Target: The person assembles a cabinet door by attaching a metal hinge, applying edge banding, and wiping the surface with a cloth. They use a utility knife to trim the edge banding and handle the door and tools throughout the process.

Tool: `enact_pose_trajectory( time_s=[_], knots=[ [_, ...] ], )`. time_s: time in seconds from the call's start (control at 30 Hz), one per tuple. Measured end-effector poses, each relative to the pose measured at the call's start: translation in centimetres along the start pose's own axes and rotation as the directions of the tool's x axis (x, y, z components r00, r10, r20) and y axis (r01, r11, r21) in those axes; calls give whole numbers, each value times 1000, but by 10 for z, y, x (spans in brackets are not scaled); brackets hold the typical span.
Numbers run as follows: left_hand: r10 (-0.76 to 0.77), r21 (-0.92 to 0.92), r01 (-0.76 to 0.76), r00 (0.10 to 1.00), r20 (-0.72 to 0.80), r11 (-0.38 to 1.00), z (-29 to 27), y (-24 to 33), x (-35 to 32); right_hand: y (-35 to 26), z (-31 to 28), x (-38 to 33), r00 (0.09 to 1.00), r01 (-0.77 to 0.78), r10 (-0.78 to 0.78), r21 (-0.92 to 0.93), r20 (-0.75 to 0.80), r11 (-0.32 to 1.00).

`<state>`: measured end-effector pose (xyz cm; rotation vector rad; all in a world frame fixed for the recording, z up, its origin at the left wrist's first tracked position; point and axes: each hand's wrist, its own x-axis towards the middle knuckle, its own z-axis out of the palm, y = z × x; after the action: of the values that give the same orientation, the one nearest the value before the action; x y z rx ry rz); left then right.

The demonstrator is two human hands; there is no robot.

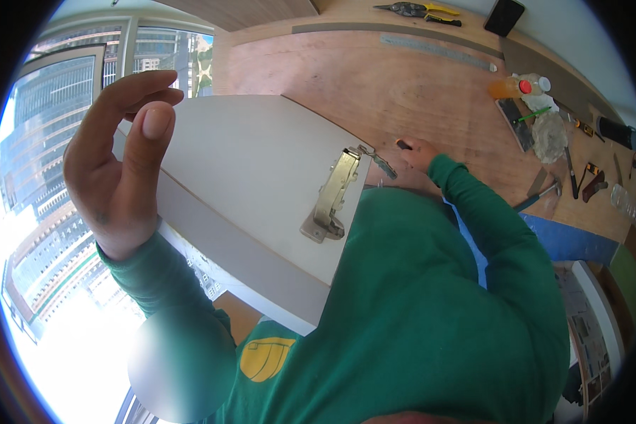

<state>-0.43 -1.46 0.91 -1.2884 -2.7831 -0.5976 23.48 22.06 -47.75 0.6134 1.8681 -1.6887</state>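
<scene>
Head view: I observe the left hand [124, 159] near the white panel [251, 162], thumb apart from curled fingers; the right hand [421, 153] finger-pinches a small dark object [403, 144].

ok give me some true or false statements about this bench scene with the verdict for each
1. The metal hinge lies on the white panel. True.
2. The left hand grips the hammer. False: that hand is raised by the panel, thumb and fingertips apart; the hammer lies off to the right.
3. The right hand holds a small dark object. True.
4. The bottle of orange liquid has a blue cap. False: its cap is red.
5. The black phone-like slab lies left of the metal ruler. False: it lies to the right.
</scene>
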Motion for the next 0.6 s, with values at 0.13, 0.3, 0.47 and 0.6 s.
enact_pose_trajectory(
  time_s=[0.13, 0.3, 0.47, 0.6],
  knots=[
    [-28, -2, 28, 1000, -4, 1000, 11, -3, 5, -1, 21, 17, 991, -93, 102, -109, 85, 990],
    [-66, -1, 66, 998, -16, 998, 13, 2, 3, -22, 29, 26, 990, -29, 57, -209, 130, 977],
    [-35, 3, 35, 999, -19, 999, 13, -6, 7, -25, 33, 43, 982, 63, 1, -333, 188, 941],
    [-30, 2, 30, 999, -24, 1000, 14, -4, 11, -33, 34, 43, 983, 34, 34, -359, 181, 933]
  ],
)
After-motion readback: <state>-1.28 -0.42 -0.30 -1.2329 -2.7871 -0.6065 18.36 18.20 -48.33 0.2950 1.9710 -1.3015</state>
